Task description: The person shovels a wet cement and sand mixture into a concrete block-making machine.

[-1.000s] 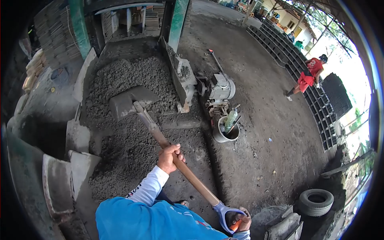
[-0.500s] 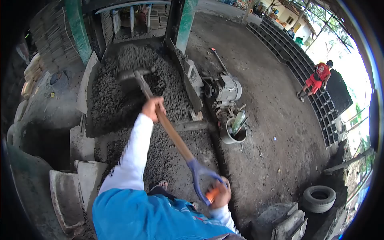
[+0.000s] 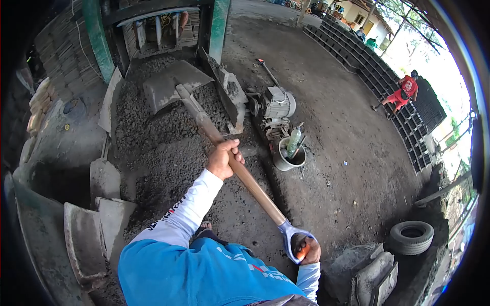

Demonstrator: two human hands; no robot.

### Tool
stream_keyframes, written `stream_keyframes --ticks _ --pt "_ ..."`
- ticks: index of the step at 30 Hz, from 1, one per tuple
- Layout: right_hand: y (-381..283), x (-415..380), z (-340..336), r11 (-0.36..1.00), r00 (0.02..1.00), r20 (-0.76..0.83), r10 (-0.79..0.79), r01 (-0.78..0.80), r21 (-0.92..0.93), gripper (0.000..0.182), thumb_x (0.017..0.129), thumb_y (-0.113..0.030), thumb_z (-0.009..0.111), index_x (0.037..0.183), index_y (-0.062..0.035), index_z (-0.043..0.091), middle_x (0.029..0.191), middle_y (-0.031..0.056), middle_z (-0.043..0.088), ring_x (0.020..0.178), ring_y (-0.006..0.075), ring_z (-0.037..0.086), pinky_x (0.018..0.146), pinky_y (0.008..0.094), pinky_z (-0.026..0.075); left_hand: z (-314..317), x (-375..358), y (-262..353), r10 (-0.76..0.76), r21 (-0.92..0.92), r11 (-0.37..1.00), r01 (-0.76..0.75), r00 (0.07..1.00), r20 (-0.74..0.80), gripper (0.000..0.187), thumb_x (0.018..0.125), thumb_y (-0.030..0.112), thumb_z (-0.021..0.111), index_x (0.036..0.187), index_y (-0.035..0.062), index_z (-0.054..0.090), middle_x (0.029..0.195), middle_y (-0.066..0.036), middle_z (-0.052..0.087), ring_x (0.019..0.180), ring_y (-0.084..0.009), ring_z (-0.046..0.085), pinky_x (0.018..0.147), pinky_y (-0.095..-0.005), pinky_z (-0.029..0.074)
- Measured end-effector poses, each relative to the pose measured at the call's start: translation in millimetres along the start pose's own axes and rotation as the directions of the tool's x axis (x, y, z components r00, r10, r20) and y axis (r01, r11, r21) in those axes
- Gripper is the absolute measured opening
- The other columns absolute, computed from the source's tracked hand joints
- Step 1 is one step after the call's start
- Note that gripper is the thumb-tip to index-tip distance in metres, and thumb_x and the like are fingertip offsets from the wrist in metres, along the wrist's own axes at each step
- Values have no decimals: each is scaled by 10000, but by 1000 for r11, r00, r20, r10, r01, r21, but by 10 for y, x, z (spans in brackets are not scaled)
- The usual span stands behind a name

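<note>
My left hand (image 3: 223,159) is wrapped round the wooden shaft of a shovel (image 3: 258,195), about midway along it. At the lower end, my right hand (image 3: 309,251) grips the shovel's blue and orange D-shaped handle. The metal blade (image 3: 176,84) is raised over dark, crumbly material (image 3: 148,130) lying between low side boards, and no load shows on its visible face. My white sleeves reach out from a blue shirt.
A motor (image 3: 279,103) and a bucket (image 3: 289,157) holding a bottle stand right of the material. Broken curved slabs (image 3: 84,245) lean at left, a tyre (image 3: 411,237) lies lower right. A person in red (image 3: 406,92) stands by stacked dark blocks (image 3: 352,53).
The blade has come free of the loose material on it and turned, showing its broad face. Both hands have moved right with the shovel, and the view has shifted slightly.
</note>
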State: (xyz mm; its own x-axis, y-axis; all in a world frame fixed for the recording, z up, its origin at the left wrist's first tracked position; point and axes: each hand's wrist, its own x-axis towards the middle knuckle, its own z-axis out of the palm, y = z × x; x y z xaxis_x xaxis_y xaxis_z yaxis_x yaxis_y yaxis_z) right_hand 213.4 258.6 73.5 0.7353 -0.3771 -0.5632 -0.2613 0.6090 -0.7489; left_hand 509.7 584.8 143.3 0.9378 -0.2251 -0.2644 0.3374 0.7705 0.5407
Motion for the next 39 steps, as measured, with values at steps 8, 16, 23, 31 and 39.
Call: stream_keyframes --ticks 8,16,23,31,39 --pt "-279 -681 -1210 986 992 109 61 -77 145 196 736 -253 651 688 -127 509 600 10 451 526 187 485 442 309 413 469 -541 -1055 -165 -38 986 164 986 -24 229 835 176 666 692 112 498 598 -12 469 522 -181 515 594 -398 492" --pt "-476 -1135 -625 966 995 39 91 -98 238 204 743 -280 655 723 -129 518 598 8 438 507 164 442 438 301 380 250 -311 -943 -204 -71 978 195 968 -148 176 855 158 653 756 104 518 621 3 476 524 -174 519 560 -419 484" --pt "-121 -699 660 957 994 -10 108 -102 272 122 716 -167 603 757 -94 514 615 38 461 531 198 474 467 324 414 -342 584 -51 -142 24 989 145 985 -95 164 834 106 627 737 101 494 625 -5 471 519 -161 511 558 -417 495" --pt "200 -455 2187 972 995 96 -42 18 235 133 762 -150 563 762 -26 515 634 89 500 570 217 509 495 354 431 -858 1537 1083 -119 68 990 127 987 -110 192 813 76 653 708 92 492 581 -16 461 514 -172 493 551 -390 463" --pt "474 -528 2138 985 989 128 74 -93 143 212 804 -240 620 881 -86 496 696 67 504 630 222 537 554 374 476 -1091 1480 1025 -51 72 996 56 996 -73 155 841 128 666 824 101 515 606 -15 486 524 -174 510 528 -402 475"
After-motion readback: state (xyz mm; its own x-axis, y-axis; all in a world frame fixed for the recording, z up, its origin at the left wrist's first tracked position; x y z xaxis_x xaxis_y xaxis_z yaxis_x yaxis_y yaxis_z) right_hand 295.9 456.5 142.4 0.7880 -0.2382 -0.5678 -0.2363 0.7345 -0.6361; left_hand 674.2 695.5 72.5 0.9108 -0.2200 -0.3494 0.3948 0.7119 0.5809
